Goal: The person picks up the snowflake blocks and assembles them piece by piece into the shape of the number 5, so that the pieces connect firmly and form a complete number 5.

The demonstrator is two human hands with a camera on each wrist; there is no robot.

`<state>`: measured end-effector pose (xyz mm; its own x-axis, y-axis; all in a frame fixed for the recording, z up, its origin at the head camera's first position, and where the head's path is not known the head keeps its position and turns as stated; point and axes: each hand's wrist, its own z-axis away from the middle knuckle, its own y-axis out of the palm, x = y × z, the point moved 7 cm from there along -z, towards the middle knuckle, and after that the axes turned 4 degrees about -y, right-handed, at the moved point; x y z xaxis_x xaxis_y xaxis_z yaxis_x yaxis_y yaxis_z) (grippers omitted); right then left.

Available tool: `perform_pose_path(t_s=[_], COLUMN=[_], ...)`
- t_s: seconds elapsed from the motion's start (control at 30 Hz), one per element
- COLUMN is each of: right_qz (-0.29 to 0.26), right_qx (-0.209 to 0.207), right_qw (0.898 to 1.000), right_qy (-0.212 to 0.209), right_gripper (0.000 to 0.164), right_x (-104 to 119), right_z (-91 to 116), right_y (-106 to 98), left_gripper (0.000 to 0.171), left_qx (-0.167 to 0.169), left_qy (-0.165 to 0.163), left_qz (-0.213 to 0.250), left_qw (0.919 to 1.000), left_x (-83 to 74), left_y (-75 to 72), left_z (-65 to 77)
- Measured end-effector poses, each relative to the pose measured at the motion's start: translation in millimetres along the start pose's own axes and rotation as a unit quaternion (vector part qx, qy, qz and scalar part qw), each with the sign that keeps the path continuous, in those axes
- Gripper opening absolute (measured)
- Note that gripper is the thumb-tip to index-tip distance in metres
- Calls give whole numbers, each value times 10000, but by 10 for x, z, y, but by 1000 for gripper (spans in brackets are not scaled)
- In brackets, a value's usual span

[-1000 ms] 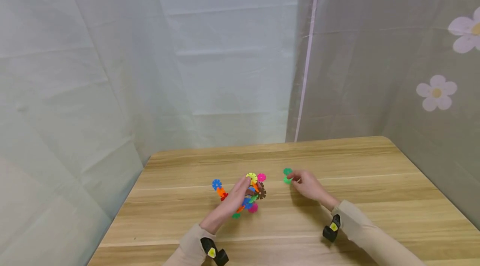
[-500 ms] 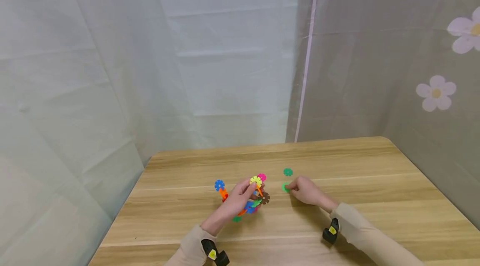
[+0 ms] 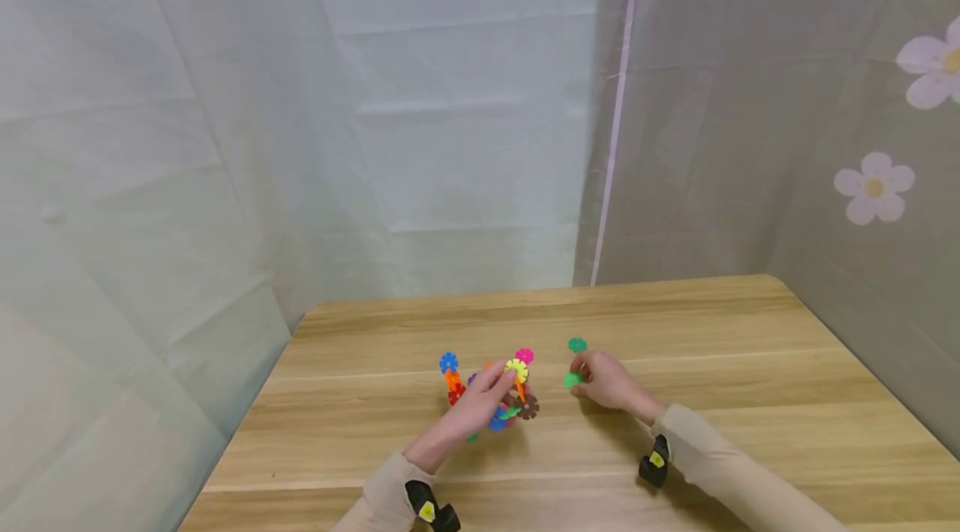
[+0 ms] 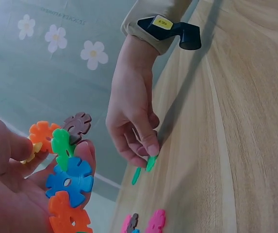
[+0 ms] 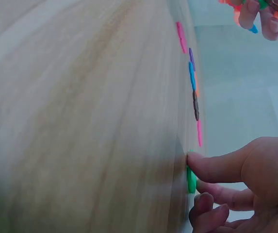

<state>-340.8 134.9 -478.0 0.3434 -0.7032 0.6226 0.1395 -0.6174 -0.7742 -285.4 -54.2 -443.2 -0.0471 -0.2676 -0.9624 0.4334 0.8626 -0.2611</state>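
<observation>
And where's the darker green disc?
Head view: the darker green disc lies on the table right of centre, just beyond the right hand and lighter green disc.

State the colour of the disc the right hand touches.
Bright green disc, clearest in the head view.

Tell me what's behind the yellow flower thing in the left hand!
A pink piece peeks out beyond the yellow piece in the head view. Whatever it and the left hand cover can't be seen.

No txt legible. L wrist view: faint line of lettering point(image 4: 63, 16) on backdrop point(image 4: 56, 85), too blurry to read; yellow label point(image 4: 163, 22) on R wrist cam point(image 4: 190, 38) w/ dark marks, too sm. to make out. Head view: yellow sticker point(image 3: 427, 511) on L wrist cam point(image 3: 447, 519), also unreadable.
</observation>
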Motion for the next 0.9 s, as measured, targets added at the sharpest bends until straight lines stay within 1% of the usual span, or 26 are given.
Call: perform_pose_path(t_s=[0.03,0.13,0.17,0.27,0.43,0.53,0.77,0.9], right_qz=[7,-13,-44,-186,-567,-752,-1030,-1235], right_qx=[-3,-36,-53,-119,-160,-170,-338,-351], right_qw=[10000,9996,9994,9984,9967,9952,9902,9872], right_qy=[-26,-277,-344,-525,-550,-599,-882,-949], right_gripper=[22,24,24,23,14,10,8,8], right_x=[3,30,36,42,55,86,215,255], right_z=[5,15,18,24,41,58,107,124], right_y=[6,0,-2,-7,-10,-25,-79,-82], left_gripper=[35,37,38,38,35,33,34,33], left_qx=[26,130,144,124,86,143,223,231], left_qy=[11,18,48,38,-23,-38,4,40], left_qz=[24,136,109,-42,-516,-612,-337,-317], left_qw=[10000,9998,9998,9999,9986,9980,9992,9992], left_x=[0,8,5,7,23,29,6,-3], left_y=[10,39,43,47,53,75,119,125], left_z=[-3,-11,-11,-6,18,18,21,20])
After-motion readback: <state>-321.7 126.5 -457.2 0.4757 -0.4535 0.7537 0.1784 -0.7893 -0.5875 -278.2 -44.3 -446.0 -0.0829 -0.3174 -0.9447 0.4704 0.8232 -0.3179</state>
